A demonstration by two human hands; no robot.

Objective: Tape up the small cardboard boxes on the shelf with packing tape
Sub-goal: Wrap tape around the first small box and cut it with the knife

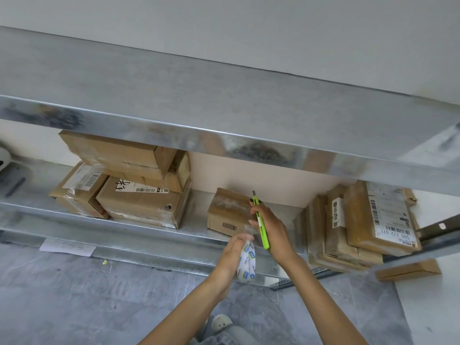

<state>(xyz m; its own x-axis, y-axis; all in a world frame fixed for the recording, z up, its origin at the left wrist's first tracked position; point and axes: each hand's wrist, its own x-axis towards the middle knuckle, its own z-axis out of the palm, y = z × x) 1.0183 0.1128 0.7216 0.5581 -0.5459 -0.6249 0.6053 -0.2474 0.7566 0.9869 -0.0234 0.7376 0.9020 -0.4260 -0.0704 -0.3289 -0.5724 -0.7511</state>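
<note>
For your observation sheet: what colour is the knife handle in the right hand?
The slim plastic utility knife is bright lime green; head view.

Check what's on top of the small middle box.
Shiny tape lies across the small box; nothing is stacked there. The right hand and green cutter cover its right end.

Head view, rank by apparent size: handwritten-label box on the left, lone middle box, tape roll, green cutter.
1. handwritten-label box
2. lone middle box
3. tape roll and green cutter: roughly alike, cutter longer, roll wider; both sit nearer the camera, so unranked.
</note>
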